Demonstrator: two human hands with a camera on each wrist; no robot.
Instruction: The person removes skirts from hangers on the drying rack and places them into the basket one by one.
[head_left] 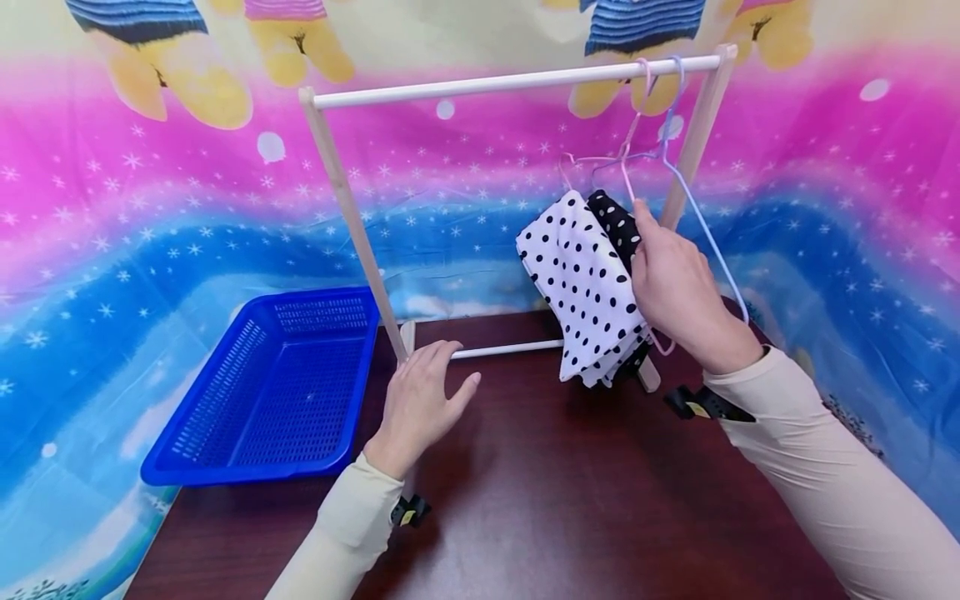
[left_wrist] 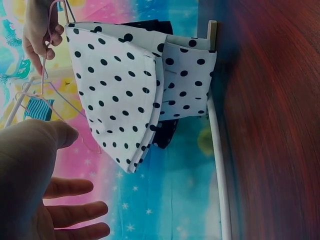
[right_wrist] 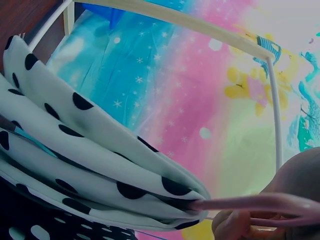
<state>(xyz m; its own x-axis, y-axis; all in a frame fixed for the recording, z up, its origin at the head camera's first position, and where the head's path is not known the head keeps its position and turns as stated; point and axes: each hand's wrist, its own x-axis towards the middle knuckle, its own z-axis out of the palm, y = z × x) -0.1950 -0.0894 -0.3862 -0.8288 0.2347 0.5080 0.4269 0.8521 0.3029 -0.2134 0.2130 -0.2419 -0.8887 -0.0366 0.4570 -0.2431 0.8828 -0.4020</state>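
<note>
My right hand (head_left: 678, 287) holds the side of a pink wire hanger (head_left: 628, 175), its fingers curled at the wire. The hanger's hook is over the top bar of a wooden rack (head_left: 480, 84). From it hangs a folded white cloth garment with black dots (head_left: 577, 275), tilted. Directly behind hangs a black garment with white dots (head_left: 613, 218), mostly hidden. To the right, a light blue hanger (head_left: 701, 208) is hooked on the same bar. My left hand (head_left: 427, 408) is near the rack's left foot, fingers spread, holding nothing.
A blue plastic basket (head_left: 240, 477) stands on the left of the dark brown table (head_left: 525, 508), beside the rack's left post. A white lower rod (head_left: 506, 349) runs between the rack's feet. Behind everything hangs a colourful printed curtain (head_left: 450, 208).
</note>
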